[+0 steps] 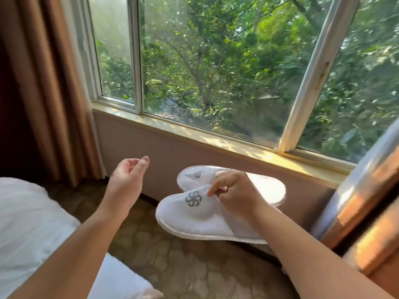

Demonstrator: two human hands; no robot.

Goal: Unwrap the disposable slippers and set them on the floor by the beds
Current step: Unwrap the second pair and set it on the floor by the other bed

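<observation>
Right hand (235, 195) holds a pair of white slippers (194, 214) in the air, right of centre, above the patterned carpet (172, 266) and in front of the low wall under the window (216, 72). Its grip is clamped on the pair: fingertips pinch the edge of the near slipper's toe cover, beside a grey swirl logo (193, 198). The two slippers overlap, the far one partly behind the near one and behind the hand; toes point left. No wrapper can be made out on them. Neither slipper touches the floor. Left hand (127, 178) is raised to the left of the slippers, well apart from them, holding nothing; fingers loosely curled, thumb and forefinger near each other, grip otherwise apart. Both forearms are bare. White bedding (28, 223) lies at near left. A brown curtain (43, 83) hangs at far left beside the window frame. Sunlit windowsill (216, 137) runs across the far side; green trees outside the glass. At right edge, a blurred pale and orange-lit surface; cannot tell what it is.
</observation>
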